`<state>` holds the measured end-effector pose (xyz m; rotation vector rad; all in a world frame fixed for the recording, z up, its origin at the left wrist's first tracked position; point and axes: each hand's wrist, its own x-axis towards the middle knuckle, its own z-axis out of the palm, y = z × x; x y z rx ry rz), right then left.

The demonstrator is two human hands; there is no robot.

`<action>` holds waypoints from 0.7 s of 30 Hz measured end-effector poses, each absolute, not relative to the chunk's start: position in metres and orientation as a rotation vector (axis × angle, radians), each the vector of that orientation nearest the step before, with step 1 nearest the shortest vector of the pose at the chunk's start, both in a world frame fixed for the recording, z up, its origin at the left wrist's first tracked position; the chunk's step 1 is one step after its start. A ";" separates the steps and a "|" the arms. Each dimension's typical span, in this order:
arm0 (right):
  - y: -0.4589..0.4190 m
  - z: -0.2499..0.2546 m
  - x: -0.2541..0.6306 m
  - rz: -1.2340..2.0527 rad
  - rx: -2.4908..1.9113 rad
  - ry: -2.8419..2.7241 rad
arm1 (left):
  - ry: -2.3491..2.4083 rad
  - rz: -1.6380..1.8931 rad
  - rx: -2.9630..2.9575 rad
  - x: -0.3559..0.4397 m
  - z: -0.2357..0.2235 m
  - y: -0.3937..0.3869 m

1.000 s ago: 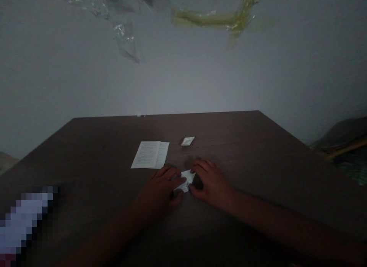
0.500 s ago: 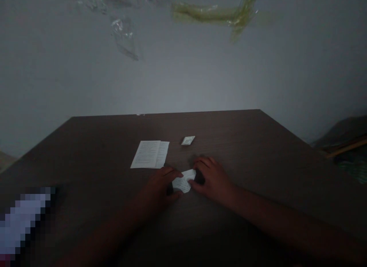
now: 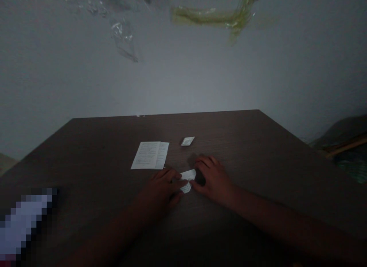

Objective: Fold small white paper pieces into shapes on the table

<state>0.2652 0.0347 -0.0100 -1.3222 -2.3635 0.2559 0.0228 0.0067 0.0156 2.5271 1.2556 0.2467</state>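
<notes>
A small folded piece of printed paper lies on the table between my hands, with creased, angled edges. My left hand is at its left side, a finger stretched onto the middle of the paper and the others curled around that edge, covering it. From the right, my right hand grips the paper's edge, thumb on top and fingers bent at the far corner. Beyond them lies a small diamond-shaped folded paper. Printed sheets lie overlapping to the far left of my hands.
The brown wooden table meets a pale wall carrying yellow tape and clear plastic. A pixelated bright object is at the lower left. Dark fabric-like items are beyond the table's right edge.
My left hand has shifted its fingers, and one now presses on the middle of the paper, near my right thumb. My right hand has stayed almost still.
</notes>
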 end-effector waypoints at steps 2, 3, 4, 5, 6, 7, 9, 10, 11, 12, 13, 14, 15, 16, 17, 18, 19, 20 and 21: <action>0.032 -0.010 0.265 0.291 -1.292 -2.359 | 1.266 0.236 2.521 0.023 0.017 0.007; 0.033 -0.009 0.265 0.304 -1.286 -2.349 | 1.265 0.227 2.525 0.023 0.018 0.008; 0.035 -0.009 0.266 0.314 -1.292 -2.332 | 1.263 0.219 2.531 0.024 0.019 0.008; 0.037 -0.009 0.266 0.319 -1.312 -2.310 | 1.262 0.209 2.539 0.024 0.019 0.008; 0.041 -0.009 0.268 0.324 -1.342 -2.286 | 1.263 0.198 2.544 0.024 0.019 0.009; 0.045 -0.009 0.269 0.335 -1.377 -2.260 | 1.266 0.186 2.545 0.024 0.019 0.009; 0.053 -0.010 0.271 0.344 -1.428 -2.222 | 1.273 0.166 2.543 0.024 0.019 0.009; 0.055 -0.010 0.271 0.342 -1.433 -2.212 | 1.272 0.163 2.544 0.024 0.018 0.009; 0.055 -0.011 0.271 0.335 -1.426 -2.210 | 1.267 0.166 2.548 0.024 0.018 0.009; 0.055 -0.011 0.270 0.324 -1.409 -2.212 | 1.264 0.176 2.554 0.024 0.017 0.008; 0.052 -0.012 0.269 0.315 -1.389 -2.218 | 1.262 0.190 2.559 0.024 0.016 0.008; 0.049 -0.013 0.267 0.311 -1.369 -2.225 | 1.259 0.204 2.564 0.024 0.016 0.008; 0.044 -0.014 0.265 0.310 -1.350 -2.231 | 1.256 0.218 2.567 0.024 0.015 0.008; 0.040 -0.015 0.263 0.326 -1.328 -2.245 | 1.256 0.232 2.570 0.024 0.014 0.008; 0.036 -0.016 0.261 0.337 -1.307 -2.255 | 1.256 0.243 2.572 0.024 0.013 0.008; 0.034 -0.018 0.260 0.345 -1.275 -2.269 | 1.254 0.252 2.577 0.023 0.013 0.008; 0.033 -0.018 0.259 0.351 -1.248 -2.287 | 1.253 0.256 2.581 0.024 0.013 0.008; 0.034 -0.019 0.260 0.356 -1.238 -2.298 | 1.258 0.257 2.580 0.024 0.013 0.008; 0.037 -0.019 0.261 0.359 -1.253 -2.288 | 1.263 0.254 2.577 0.024 0.014 0.008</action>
